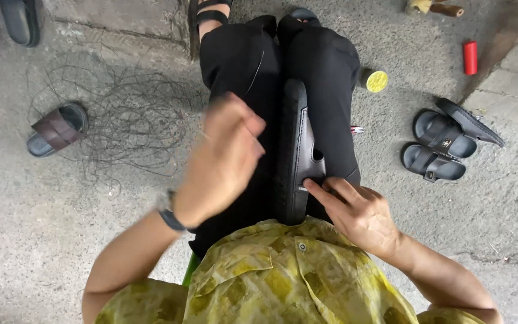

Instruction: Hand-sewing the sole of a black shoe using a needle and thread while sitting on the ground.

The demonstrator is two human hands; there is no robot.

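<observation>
From the head camera I look straight down at my lap, where a dark slide sandal (298,153) stands on its edge, wedged between my two knees in black trousers (331,78), its thick sole facing my left side. My right hand (355,210) rests on the near end of the sandal, fingers spread flat and open, the fingertips pressing against its strap side; it steadies rather than grips. My left hand (223,159) is raised above my left thigh, just beside the sandal but not touching it, blurred, with the fingers curled into a loose fist; a thin thread seems to run from it, though I cannot tell for sure what it holds. A dark watch (169,213) sits on that wrist.

On the concrete floor (43,228) to my left lies a tangle of dark thread (127,114) and a single brown-strapped sandal (58,129). To my right are a stacked pair of black sandals (445,141), a yellow-topped round tin (376,81) near my knee, and a red cylinder (470,57) further off
</observation>
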